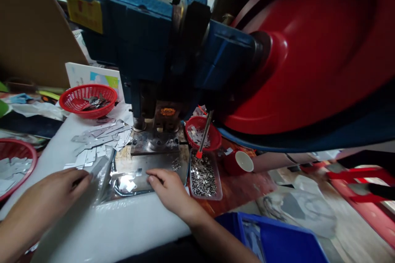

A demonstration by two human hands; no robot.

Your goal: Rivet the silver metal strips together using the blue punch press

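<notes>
I face a blue punch press (148, 45) with a big red flywheel (314, 45). My left hand (52, 191) lies on the white table, fingers closed round a thin metal strip (98, 166) that points toward the press. My right hand (168, 189) rests on the metal tray (145, 164) before the die (154, 141), fingers curled, fingertips touching small metal pieces (128, 183). What those fingers hold, if anything, is too small to make out.
A pile of flat metal blanks (98, 139) lies left of the die. Red baskets (88, 100) (14, 168) stand at the left; a red bowl (203, 133) and a clear tray of tiny parts (203, 174) at the right. A blue bin (277, 238) sits lower right.
</notes>
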